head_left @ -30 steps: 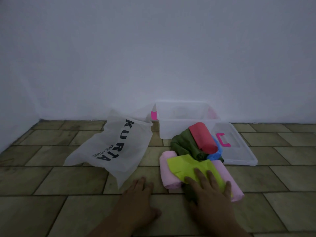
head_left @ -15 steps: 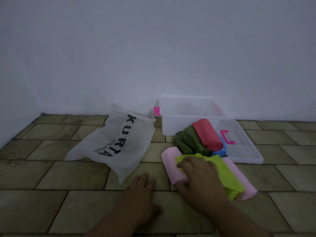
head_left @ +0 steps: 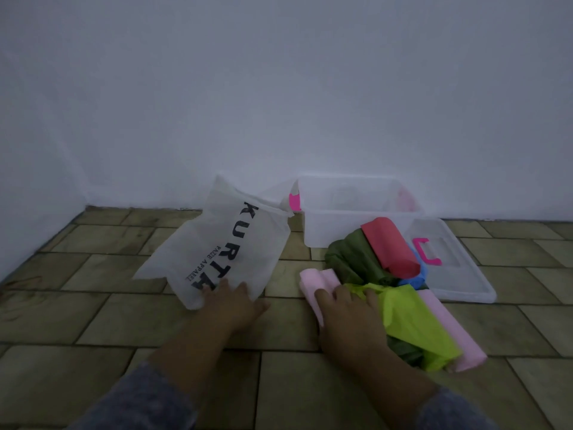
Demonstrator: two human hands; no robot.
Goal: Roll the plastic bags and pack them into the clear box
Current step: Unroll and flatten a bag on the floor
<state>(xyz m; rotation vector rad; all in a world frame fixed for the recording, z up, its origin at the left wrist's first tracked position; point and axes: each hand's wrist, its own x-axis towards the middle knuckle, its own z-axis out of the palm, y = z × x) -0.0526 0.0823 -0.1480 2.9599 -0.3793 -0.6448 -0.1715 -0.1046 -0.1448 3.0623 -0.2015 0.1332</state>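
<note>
With the left hand (head_left: pixel 231 301) laid flat on the near corner of the white KURTA bag (head_left: pixel 223 243) and the right hand (head_left: pixel 347 311) curled onto the lime-green bag (head_left: pixel 412 324), near the clear box (head_left: pixel 335 234), that bag is best pulled clear and smoothed on the floor (head_left: pixel 93 321) before being rolled tight.

The clear box (head_left: pixel 356 231) and its lid (head_left: pixel 465 283) at the floor's far edge are smooth, translucent plastic with a faint sheen. The white bag (head_left: pixel 217 252) looks like matt, fabric-like non-woven sheet printed in flat black ink, while the red roll (head_left: pixel 389 246), pink roll (head_left: pixel 316 282) and yellow-green bag (head_left: pixel 412 324) are thin, matt and softly creased. The floor (head_left: pixel 93 321) is dull, mottled tile with dark grout, the wall (head_left: pixel 279 88) is matt paint, and the sleeve (head_left: pixel 145 398) is grey knit cloth.
</note>
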